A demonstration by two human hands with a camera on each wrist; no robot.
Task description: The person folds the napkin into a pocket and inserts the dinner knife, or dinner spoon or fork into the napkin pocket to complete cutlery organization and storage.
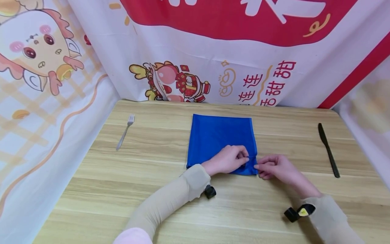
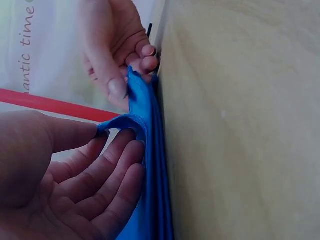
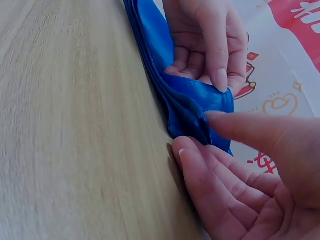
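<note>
A blue cloth point(image 1: 220, 134) lies on the wooden table in a rough square, folded into several layers that show along its edge in the left wrist view. Over its front right part, my left hand point(image 1: 226, 160) pinches a raised edge of the upper layer between thumb and fingers. My right hand point(image 1: 278, 168) is at the front right corner, its thumb and fingers closing on the layered cloth there. In the right wrist view, the right thumb point(image 3: 235, 122) presses the cloth from above, with fingertips at its lower edge.
To the left on the table point(image 1: 152, 200) lies a silver fork point(image 1: 124, 134), tines away from me. A black knife point(image 1: 328, 149) lies to the right. Printed white curtains point(image 1: 198, 40) hang behind the table and at both sides.
</note>
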